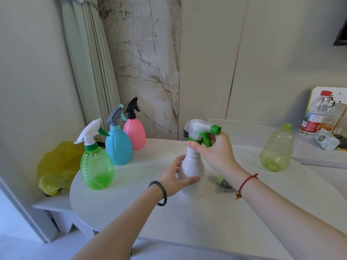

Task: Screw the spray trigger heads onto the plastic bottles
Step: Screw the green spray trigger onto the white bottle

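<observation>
Left hand (176, 177): wrapped around the lower body of the white bottle (191, 166), thumb across its front; a ring and a dark bead bracelet are worn.
Right hand (216, 147): closed on the green collar at the bottle's neck, thumb in front, fingers behind the trigger.
White-and-green trigger head (201, 131): seated on top of the white bottle, nozzle pointing right; blurred.
White bottle: upright, near the middle of the round white table (131, 207).
Finished bottles: a green bottle (96, 167), a blue bottle (118, 145) and a pink bottle (134, 133) stand in a row at the table's left rear, each with a trigger head on.
Yellow-green bottle (277, 149): stands open-necked at the right, well apart from the hands.
Loose part (224, 183): lies on the table beside the right wrist; its kind cannot be told.
Yellow bag (56, 166): left of the green bottle.
</observation>
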A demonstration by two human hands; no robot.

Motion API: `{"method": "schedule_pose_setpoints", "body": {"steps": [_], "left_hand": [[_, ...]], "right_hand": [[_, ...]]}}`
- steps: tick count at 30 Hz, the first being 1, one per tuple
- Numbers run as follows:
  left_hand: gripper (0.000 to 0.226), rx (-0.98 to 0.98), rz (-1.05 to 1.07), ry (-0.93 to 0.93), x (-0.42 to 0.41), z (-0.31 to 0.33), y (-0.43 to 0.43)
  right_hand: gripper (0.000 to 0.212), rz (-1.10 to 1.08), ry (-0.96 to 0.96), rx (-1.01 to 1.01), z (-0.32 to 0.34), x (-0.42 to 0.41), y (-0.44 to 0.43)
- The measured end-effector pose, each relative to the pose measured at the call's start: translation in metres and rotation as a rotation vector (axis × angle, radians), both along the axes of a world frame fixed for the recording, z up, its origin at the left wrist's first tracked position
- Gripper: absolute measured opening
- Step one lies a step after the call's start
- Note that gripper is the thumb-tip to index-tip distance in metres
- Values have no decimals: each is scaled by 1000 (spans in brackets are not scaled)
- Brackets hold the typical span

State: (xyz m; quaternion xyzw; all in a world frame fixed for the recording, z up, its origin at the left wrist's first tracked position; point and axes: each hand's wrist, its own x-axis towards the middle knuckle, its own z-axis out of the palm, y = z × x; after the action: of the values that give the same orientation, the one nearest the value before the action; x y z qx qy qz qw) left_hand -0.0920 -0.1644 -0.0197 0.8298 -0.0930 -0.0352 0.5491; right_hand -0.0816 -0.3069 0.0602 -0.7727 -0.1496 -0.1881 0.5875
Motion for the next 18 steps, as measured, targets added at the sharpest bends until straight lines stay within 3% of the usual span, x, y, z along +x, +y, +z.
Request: {"method": "schedule_pose_setpoints", "body": {"steps": [9, 13, 18], "left_hand": [[78, 0, 0, -1, 2, -2, 0], [76, -18, 5, 3, 2, -3, 0], [71, -32, 6, 3, 0, -2, 0]], "right_hand": [[28, 264, 80, -82, 18, 8, -17], [28, 156, 70, -82, 15, 8, -7], [32, -16, 30, 56, -4, -1, 10]]}}
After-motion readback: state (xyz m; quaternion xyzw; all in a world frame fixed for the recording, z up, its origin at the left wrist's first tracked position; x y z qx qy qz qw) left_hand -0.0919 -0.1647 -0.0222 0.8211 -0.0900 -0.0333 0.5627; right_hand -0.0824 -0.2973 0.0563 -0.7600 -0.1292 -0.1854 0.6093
